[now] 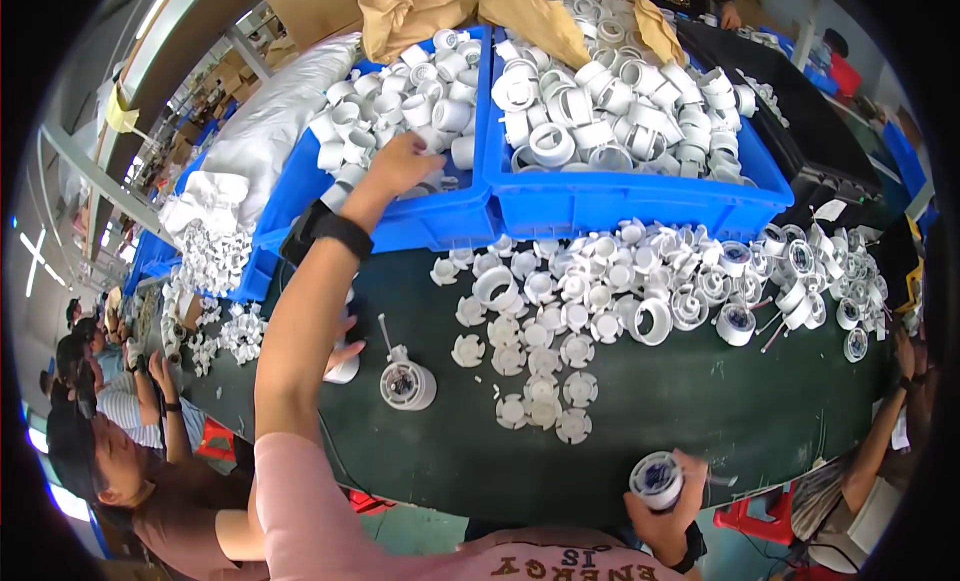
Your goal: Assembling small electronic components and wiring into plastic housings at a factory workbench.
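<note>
My left hand (pixel 402 165) reaches over the rim of the left blue bin (pixel 430 221), fingers apart and bent down among the white plastic ring-shaped parts (pixel 395 101). No part is plainly gripped there; the fingertips are partly hidden. Low on the right, near the table's front edge, my right hand (pixel 672 511) is closed round a white round housing (pixel 657 480) with dark wiring inside. A thin lead sticks out beside that hand. Another white round housing (pixel 408 385), its lead pointing up, rests on the dark green table (pixel 440 471), left of the flat white finned discs (pixel 542 401).
A second blue bin (pixel 640 203) holds more white rings. Finned discs and wired housings (pixel 737 323) spread below it toward the right. A co-worker's hand (pixel 343 346) touches a white part just beyond my left forearm. Small white pieces (pixel 215 261) lie heaped at left.
</note>
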A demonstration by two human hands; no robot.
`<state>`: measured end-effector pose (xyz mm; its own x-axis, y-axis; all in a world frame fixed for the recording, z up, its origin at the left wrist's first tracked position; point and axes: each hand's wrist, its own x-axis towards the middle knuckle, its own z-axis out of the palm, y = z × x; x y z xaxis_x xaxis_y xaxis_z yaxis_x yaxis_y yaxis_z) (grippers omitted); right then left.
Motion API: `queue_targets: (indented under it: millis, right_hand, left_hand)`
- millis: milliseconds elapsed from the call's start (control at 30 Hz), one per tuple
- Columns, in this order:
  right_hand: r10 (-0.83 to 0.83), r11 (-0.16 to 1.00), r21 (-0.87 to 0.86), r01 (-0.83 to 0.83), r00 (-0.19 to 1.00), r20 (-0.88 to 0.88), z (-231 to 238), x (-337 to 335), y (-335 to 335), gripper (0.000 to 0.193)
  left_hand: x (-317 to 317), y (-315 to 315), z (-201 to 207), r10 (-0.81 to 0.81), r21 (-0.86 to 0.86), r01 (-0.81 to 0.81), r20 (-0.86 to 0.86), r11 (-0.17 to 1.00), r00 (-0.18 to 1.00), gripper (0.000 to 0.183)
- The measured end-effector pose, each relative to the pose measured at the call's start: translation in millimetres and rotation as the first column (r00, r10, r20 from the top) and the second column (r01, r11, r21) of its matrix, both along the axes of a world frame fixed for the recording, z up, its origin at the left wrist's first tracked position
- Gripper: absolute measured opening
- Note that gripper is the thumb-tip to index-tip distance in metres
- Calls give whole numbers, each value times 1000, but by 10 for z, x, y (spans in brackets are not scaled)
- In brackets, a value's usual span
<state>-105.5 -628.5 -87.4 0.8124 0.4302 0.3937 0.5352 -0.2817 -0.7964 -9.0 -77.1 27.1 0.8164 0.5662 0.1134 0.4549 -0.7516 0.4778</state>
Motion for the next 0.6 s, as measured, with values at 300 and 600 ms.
queue_targets:
  millis: [300,600]
  right_hand:
    - [52,979,-205,-11,980,193,1,-11,-51,81]
    - [17,992,-128,-1,992,121,33,77,124,68]
  left_hand:
    - [503,351,-339,29,55,-4,-460,999,888,86]
    - [10,682,-249,116,-91,-144,-264,985,958,66]
